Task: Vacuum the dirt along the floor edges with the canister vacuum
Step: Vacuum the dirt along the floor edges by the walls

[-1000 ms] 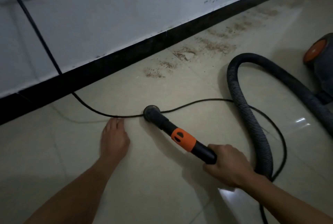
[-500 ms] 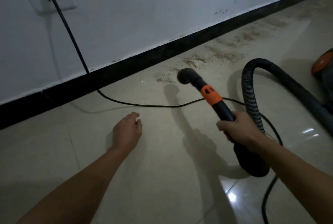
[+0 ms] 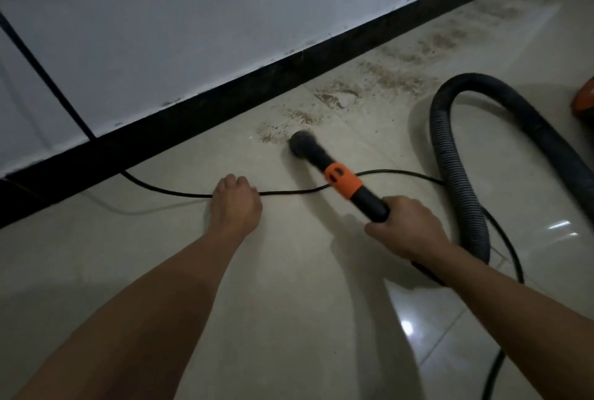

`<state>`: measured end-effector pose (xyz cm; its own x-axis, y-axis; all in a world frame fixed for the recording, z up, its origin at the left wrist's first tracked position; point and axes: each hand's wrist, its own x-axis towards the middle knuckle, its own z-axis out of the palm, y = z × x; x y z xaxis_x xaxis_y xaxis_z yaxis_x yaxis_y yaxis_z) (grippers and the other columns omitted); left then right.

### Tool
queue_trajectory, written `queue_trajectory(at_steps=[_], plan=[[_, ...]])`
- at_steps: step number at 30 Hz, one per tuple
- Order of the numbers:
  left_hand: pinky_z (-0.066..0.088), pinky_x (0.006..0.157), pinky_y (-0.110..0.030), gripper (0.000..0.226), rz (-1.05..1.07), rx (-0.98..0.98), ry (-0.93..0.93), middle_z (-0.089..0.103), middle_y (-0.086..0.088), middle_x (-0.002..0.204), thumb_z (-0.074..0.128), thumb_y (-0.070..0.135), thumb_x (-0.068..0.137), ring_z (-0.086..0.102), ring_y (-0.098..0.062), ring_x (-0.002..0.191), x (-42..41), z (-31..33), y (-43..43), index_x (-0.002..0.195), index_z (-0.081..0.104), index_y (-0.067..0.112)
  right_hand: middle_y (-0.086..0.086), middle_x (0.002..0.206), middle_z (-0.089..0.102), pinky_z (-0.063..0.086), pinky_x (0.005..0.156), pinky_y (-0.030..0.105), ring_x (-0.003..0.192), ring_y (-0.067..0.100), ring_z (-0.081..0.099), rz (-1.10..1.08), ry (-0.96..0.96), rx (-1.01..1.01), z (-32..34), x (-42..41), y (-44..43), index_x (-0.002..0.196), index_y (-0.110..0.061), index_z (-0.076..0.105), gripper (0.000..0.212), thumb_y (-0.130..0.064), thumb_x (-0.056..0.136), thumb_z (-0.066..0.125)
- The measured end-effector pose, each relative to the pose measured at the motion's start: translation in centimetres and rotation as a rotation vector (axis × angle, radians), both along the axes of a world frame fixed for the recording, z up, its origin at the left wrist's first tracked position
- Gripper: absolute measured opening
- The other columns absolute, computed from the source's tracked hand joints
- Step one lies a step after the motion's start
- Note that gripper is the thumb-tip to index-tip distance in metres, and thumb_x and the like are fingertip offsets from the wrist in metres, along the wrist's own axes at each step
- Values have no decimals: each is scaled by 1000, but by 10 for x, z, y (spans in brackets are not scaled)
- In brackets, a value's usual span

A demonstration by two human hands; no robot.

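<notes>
The right hand (image 3: 408, 229) is gripping the black wand (image 3: 369, 202) at its rear, fingers wrapped round it. The wand is reaching forward and left from the hand, past its orange collar (image 3: 342, 181), with the round nozzle (image 3: 301, 144) touching the floor (image 3: 305, 271) at the near end of the brown dirt (image 3: 385, 75) along the black baseboard (image 3: 225, 100). The left hand (image 3: 236, 203) is curling its fingers over the power cord (image 3: 289, 192), apparently gripping it, left of the wand. The ribbed hose (image 3: 450, 149) is looping to the right, towards the canister (image 3: 583, 100).
</notes>
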<state>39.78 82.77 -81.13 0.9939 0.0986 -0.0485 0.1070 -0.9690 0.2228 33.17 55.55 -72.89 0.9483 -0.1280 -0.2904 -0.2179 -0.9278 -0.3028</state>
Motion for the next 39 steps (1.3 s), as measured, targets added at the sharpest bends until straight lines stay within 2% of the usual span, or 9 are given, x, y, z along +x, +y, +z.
queue_trajectory(at_steps=[4, 10, 14, 17, 20, 25, 32, 36, 39], plan=[[30, 110, -47, 46, -14, 59, -87, 45, -26, 138, 35, 26, 99, 39, -40, 130, -9, -32, 3, 132, 49, -4, -1, 69, 62, 42, 56, 28, 63, 19, 60, -118, -34, 52, 0, 26, -15, 89, -24, 62, 20, -34, 73, 70], [31, 110, -46, 55, 35, 22, -106, 45, -20, 143, 26, 28, 94, 39, -35, 134, -13, -33, 2, 134, 50, 0, -8, 67, 55, 33, 52, 25, 60, 11, 51, 188, 68, -60, -5, 17, 11, 81, -30, 52, 18, -40, 77, 66], [32, 111, -46, 55, 38, 23, -70, 46, -19, 143, 26, 27, 93, 40, -34, 134, -13, -31, 2, 134, 51, -1, -2, 70, 62, 45, 59, 30, 67, 22, 62, -64, -3, 22, -6, 57, -2, 87, -27, 61, 19, -37, 73, 69], [32, 110, -46, 52, 42, 23, -58, 46, -20, 143, 32, 25, 92, 40, -34, 134, -11, -31, 3, 133, 51, -1, 0, 70, 63, 44, 56, 28, 63, 20, 61, -145, 1, 74, -2, 78, -2, 90, -25, 62, 21, -33, 74, 71], [32, 110, -46, 53, 37, 19, -40, 46, -20, 143, 31, 24, 92, 40, -34, 134, -11, -27, 3, 133, 52, -2, -2, 71, 63, 45, 59, 29, 67, 21, 62, -58, 49, 33, 5, 64, 10, 88, -27, 63, 19, -36, 73, 70], [33, 111, -47, 57, 43, 27, 0, 43, -20, 145, 24, 27, 93, 37, -33, 137, -9, -21, 2, 136, 49, -1, -6, 66, 58, 38, 52, 21, 58, 8, 55, 198, 223, -11, 11, 32, 32, 76, -29, 50, 18, -39, 76, 65], [35, 109, -48, 58, 41, 17, 30, 43, -20, 146, 23, 27, 93, 37, -34, 137, -9, -19, 1, 136, 49, -2, -5, 67, 59, 34, 50, 25, 60, 12, 56, 21, 124, 28, 15, 84, 35, 78, -26, 56, 16, -33, 75, 70], [34, 110, -48, 59, 43, 31, 40, 41, -19, 147, 24, 27, 92, 36, -33, 138, -7, -18, 2, 138, 48, -1, -7, 67, 59, 47, 56, 27, 61, 11, 58, 133, 183, -8, 11, 79, 43, 79, -28, 54, 16, -36, 75, 67], [34, 111, -47, 59, 47, 37, 54, 40, -18, 148, 24, 27, 92, 35, -31, 139, -7, -18, 2, 139, 47, 1, -8, 68, 57, 40, 56, 27, 64, 16, 57, 183, 161, 1, 8, 97, 54, 78, -29, 52, 17, -38, 75, 66]])
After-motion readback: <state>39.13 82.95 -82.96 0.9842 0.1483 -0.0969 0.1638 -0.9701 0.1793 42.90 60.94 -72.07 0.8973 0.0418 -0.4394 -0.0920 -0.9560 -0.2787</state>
